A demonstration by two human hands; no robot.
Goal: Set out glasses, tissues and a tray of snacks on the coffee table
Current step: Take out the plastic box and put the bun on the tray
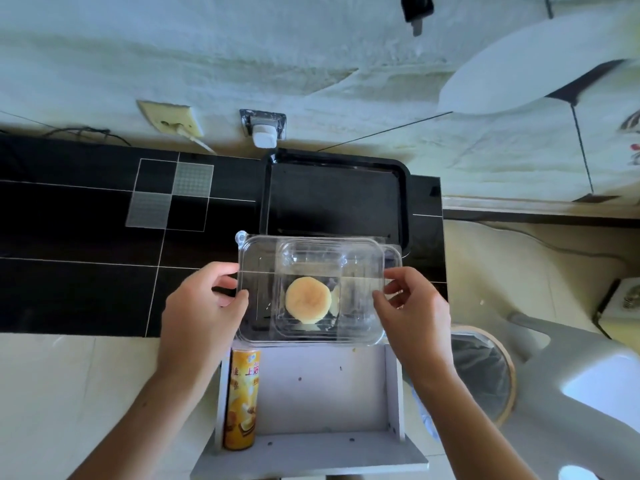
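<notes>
A clear plastic clamshell box (263,271) is held up in front of me, with a round yellow pastry (307,298) inside it. My left hand (204,306) pinches its left edge and my right hand (412,313) pinches its right edge. The box hovers over the near edge of a black counter (86,271). Just beyond it an empty black tray (336,199) lies on that counter. An orange can of chips (242,396) lies in a grey box-like shelf (325,403) below my hands.
A wall with two sockets (169,121) and a white plug (264,136) runs behind the counter. To the right stand a round bin with a dark liner (485,372) and a grey plastic stool (581,386). Pale floor tiles lie to the left of the shelf.
</notes>
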